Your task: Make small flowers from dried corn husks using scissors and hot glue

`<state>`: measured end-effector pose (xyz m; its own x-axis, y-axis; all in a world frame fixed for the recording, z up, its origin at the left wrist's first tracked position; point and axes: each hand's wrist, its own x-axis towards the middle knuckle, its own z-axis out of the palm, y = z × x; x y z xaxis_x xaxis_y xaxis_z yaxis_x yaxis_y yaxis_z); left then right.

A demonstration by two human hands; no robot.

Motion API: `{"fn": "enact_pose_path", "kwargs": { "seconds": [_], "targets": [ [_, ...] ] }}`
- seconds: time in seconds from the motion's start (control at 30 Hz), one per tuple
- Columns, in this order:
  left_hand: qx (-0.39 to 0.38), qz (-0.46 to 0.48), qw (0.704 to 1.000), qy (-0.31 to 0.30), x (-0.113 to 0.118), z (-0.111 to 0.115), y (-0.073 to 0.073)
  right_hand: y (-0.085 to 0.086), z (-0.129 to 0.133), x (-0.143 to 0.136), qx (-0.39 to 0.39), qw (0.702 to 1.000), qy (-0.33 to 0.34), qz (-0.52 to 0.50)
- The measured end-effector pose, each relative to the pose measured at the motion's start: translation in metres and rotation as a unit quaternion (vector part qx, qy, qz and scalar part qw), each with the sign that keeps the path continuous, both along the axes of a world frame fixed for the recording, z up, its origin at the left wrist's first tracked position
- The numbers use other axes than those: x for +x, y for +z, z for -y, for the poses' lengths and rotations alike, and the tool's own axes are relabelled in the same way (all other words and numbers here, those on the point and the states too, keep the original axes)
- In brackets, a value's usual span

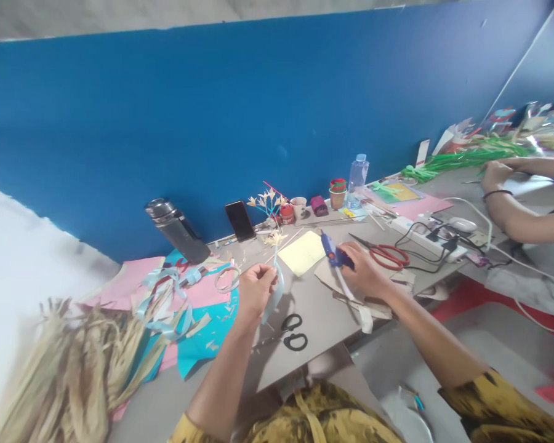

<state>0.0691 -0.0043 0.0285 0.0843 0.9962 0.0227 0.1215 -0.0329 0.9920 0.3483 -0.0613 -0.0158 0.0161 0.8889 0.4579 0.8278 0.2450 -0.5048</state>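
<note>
My left hand pinches the stem of a small pale flower over the table. A light blue ribbon hangs down beside its fingers. My right hand is closed on the handle of a blue glue gun, whose nozzle points away from me. A long white glue stick sticks out of its rear. Below it lies cream-coloured sheet material. Between my hands is a yellow sheet of paper, and nearer to me are scissors with black handles.
Dried husks and pink and blue paper cover the left side. A dark flask, a phone and a plastic bottle stand near the wall. Red-handled scissors and a power strip lie right, near another person's arm.
</note>
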Motion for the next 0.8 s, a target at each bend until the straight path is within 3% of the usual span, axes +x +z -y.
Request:
{"fn": "enact_pose_path", "kwargs": {
  "seconds": [0.13, 0.43, 0.8],
  "targets": [
    [0.060, -0.080, 0.995, 0.003, 0.010, 0.000, 0.006, 0.013, 0.009, -0.005, 0.049, 0.993, 0.075, -0.076],
    [0.084, -0.132, 0.987, -0.045, 0.022, 0.000, 0.006, 0.040, 0.033, -0.029, -0.006, 0.979, 0.187, -0.076],
    [0.055, -0.103, 0.991, -0.071, 0.027, 0.004, 0.010, 0.042, 0.033, -0.030, -0.016, 0.980, 0.193, -0.041]
  ]
}}
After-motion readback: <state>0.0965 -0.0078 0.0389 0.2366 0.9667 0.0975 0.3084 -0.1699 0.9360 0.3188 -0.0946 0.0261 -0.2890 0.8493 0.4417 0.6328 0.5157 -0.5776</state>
